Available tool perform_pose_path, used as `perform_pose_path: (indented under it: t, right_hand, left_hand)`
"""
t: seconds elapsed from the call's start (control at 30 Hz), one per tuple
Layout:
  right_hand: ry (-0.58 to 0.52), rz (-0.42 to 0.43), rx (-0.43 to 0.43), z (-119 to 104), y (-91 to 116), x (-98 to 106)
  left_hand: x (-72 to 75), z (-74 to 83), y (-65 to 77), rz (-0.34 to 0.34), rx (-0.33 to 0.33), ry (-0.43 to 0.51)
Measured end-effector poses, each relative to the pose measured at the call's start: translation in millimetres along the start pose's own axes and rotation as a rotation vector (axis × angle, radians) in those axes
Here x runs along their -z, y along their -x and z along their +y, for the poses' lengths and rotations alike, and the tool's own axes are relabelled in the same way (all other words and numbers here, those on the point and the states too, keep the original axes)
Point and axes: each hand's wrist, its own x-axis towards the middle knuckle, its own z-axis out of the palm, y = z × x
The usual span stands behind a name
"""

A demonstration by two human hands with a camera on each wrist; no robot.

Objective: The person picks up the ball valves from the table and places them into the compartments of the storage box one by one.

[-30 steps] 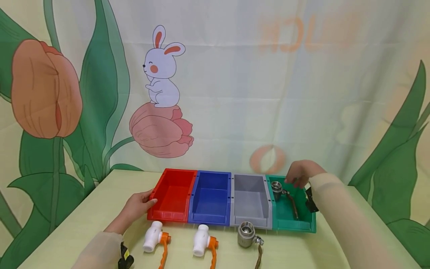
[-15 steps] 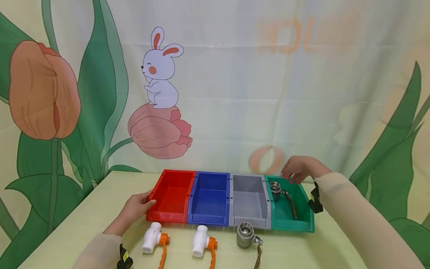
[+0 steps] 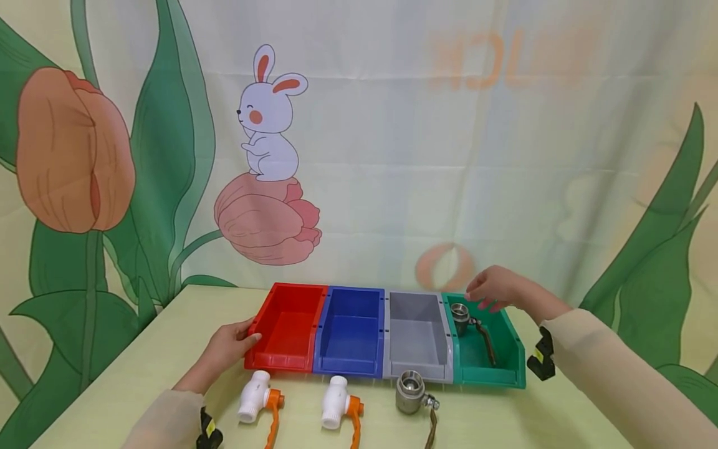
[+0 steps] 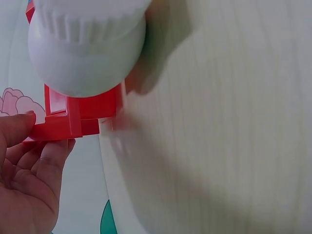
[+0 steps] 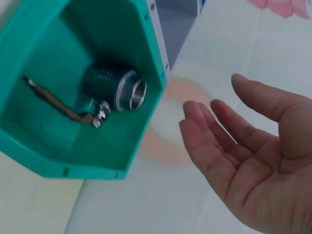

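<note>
Left hand [image 3: 224, 344] grips the red bin [image 3: 280, 362]; right hand [image 3: 499, 287] is loose, holding nothing, at the green bin's [image 3: 488, 377] twelve o'clock.
The left hand pinches the rim at the red bin's nine o'clock, thumb above, fingers beneath; the right hand's fingers bend gently, thumb apart, fingertips just clear of the green bin, where a metal valve [image 3: 461, 321] sits at ten o'clock, handle towards five. At the bins' six o'clock, two white valves [image 3: 335, 402] and a second metal valve [image 3: 410, 393] rest on the surface [image 3: 482, 421].
</note>
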Motion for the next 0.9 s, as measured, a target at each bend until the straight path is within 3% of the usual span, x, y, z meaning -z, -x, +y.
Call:
perform_pose_path:
  t: [0.47,0.9]
  right_hand:
    - [-0.131,0.085,0.065,19.3,21.7,-28.8]
    - [-0.234,0.046,0.099,34.1,41.7,-71.8]
  left_hand:
    - [0.6,0.3,-0.2,-0.005,-0.012,0.006]
    - [-0.7,-2.5,-0.4,-0.001,-0.002,0.012]
